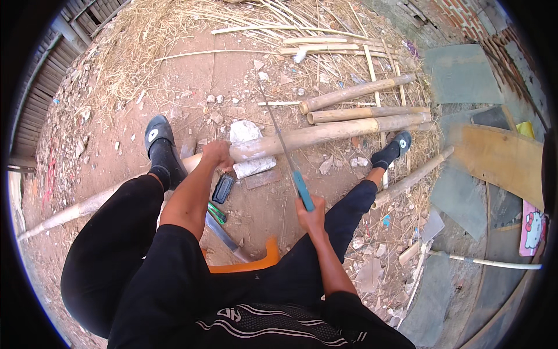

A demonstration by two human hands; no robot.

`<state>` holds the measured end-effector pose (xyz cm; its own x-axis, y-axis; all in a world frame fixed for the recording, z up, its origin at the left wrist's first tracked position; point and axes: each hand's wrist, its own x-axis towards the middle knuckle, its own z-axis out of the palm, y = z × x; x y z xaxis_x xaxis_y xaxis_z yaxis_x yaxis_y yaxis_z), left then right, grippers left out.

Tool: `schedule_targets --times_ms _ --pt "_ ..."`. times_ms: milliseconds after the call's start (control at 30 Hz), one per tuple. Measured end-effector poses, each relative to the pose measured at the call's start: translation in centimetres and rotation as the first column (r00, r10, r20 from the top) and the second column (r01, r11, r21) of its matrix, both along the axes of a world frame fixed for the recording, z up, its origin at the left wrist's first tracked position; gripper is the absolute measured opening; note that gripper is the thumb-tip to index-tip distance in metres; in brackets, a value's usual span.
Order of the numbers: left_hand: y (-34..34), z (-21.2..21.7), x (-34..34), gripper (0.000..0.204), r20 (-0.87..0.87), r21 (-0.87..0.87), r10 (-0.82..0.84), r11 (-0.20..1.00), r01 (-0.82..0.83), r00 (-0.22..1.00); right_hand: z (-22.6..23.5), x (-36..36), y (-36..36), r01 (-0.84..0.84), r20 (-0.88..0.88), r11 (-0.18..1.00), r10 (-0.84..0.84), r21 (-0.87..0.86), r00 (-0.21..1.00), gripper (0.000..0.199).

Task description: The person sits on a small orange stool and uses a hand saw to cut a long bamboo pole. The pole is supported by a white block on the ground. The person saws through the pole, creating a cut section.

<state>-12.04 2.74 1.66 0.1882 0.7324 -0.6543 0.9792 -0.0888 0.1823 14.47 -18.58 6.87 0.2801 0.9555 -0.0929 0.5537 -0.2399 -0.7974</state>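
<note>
Right now, in the head view, the person's left hand (217,154) is curled closed over a long bamboo pole (331,132), its fingers wrapped on the upper side, so the pole lies directly beneath and against that palm. The pole runs slantwise across the ground (244,200), from the far left past the left leg to a spot near the right shoe (401,143). Over to the right, the person's right hand (311,215) is closed around the handle of a teal-handled saw (302,189), and the pole lies ahead of this hand, apart from it. The saw's thin blade crosses over the pole to the right of the left hand; whether the teeth touch it cannot be told. One white block (244,131) sits on the pole's far side, another pale block (254,167) on its near side. Closer to the body are a black tray (222,189), a green cutter (217,213) and a curved blade (225,234), with an orange stool (250,264) beside them
</note>
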Motion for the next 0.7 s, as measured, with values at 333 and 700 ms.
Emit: schedule_targets --times_ms 333,700 --pt "-1.1 -1.1 -0.5 0.051 0.003 -0.023 0.001 1.0 -0.001 1.0 -0.2 -0.9 -0.6 0.095 -0.118 0.994 -0.101 -0.056 0.988 0.026" --pt "-2.2 -3.1 -2.0 0.044 0.036 0.036 0.032 0.999 -0.033 0.999 3.4 -1.4 -2.7 0.067 0.026 0.988 -0.063 -0.138 0.998 0.025"
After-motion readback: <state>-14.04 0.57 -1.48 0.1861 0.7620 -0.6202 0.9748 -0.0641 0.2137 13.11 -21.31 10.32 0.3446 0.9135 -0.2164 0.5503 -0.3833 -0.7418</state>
